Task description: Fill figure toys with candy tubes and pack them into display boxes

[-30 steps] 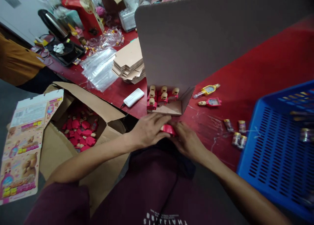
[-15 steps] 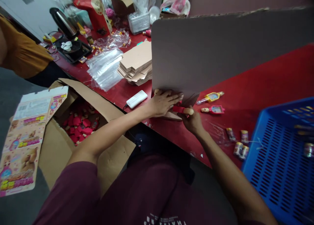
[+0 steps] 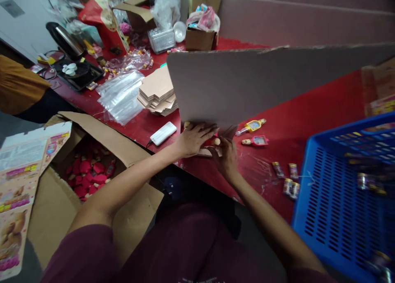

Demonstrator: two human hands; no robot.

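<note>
At the near table edge, my left hand [image 3: 196,140] lies with its fingers stretched out over red pieces at the foot of a large grey-brown cardboard panel [image 3: 212,85]. A tan knob shows just beyond these fingers. Close beside it, my right hand [image 3: 227,154] has thumb and fingers around a red toy with a tan knob [image 3: 217,141]; most of its red body is hidden. Both hands are above a low cardboard piece [image 3: 210,151]. Right of them lie a yellow-framed toy [image 3: 254,125] and a red-framed toy [image 3: 259,140].
An open carton [image 3: 105,147] of red toys stands at the left. A white power bank [image 3: 163,133], stacked flat cardboard [image 3: 157,85] and clear bags [image 3: 121,96] lie on the red table. Small wrapped tubes [image 3: 287,186] lie near a blue basket [image 3: 324,196]. A person's mustard garment [image 3: 20,83] shows at far left.
My right hand has brought the red toy left and down, closer to my left hand at the panel's foot. The left hand stays spread there. The whole view has shifted.
</note>
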